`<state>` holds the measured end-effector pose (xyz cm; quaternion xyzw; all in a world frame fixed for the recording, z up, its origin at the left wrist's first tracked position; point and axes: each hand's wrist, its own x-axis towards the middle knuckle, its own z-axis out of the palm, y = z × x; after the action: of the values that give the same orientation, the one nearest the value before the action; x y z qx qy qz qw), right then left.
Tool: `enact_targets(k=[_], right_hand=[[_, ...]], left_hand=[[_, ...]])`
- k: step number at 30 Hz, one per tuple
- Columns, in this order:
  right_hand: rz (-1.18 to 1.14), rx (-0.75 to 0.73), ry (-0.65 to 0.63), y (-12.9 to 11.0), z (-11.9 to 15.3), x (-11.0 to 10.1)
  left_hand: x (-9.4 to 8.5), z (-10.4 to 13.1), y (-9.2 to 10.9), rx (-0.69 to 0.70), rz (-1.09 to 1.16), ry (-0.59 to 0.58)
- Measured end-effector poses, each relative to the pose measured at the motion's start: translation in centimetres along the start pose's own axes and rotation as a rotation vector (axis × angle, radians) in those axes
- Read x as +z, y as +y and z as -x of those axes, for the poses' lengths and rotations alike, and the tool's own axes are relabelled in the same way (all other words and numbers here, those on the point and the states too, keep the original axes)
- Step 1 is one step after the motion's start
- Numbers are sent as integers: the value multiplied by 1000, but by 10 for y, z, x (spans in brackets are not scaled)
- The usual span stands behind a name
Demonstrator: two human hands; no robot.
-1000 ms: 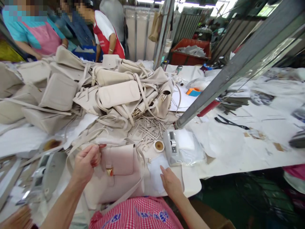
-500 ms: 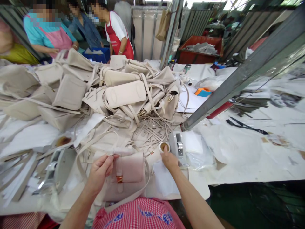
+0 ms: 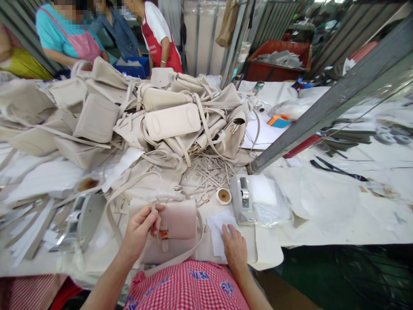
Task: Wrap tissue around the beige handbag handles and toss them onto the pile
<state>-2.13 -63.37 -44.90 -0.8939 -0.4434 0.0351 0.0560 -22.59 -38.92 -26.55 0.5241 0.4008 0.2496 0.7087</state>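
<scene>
A pale pink-beige handbag with a small gold clasp stands at the table's front edge before me. My left hand is closed at the bag's left side, pinching a narrow beige strap between thumb and fingers. To the right of the bag, my right hand rests with its fingers stretched over white sheets, touching them. Beyond that hand sits a small round white pot with brown content. A grey tape dispenser stands to the pot's right.
A large heap of beige handbags covers the far side, with loose straps before it. A slanted metal post rises on the right. Another tape dispenser is at left. Several people stand behind the heap.
My right hand has moved back from the round pot onto the white sheets. My left hand stays at the bag and now pinches the narrow strap, lifted upright. The view has shifted slightly.
</scene>
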Motion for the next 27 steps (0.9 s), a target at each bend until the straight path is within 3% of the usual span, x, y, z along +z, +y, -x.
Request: enact_targets(k=[5,8,11,13,15,19,21,24,27], right_hand=[[-56,-9,148,10,5,26],[-107,-17,218,13,3,32],[-154,-32,272,15,3,34],[-182,-46,296,17,3,34],[-209,-60,311,19,3,35],[-261,-82,324,23,4,38],[-284,-89,332,24,4,39],[-314,-89,355,24,5,40],[-335,-76,380,22,4,41]], left_hand=[[1,0,4,-4,50,0],[2,7,8,-86,200,-92],[10,22,0,-305,137,-424],[24,31,-13,-413,-141,-678],[45,33,-29,-398,-430,-796],[100,14,-63,-169,-626,-790],[122,-2,-79,-70,-709,-720],[139,-26,-103,-34,-790,-672],[143,-44,-124,-56,-853,-698]])
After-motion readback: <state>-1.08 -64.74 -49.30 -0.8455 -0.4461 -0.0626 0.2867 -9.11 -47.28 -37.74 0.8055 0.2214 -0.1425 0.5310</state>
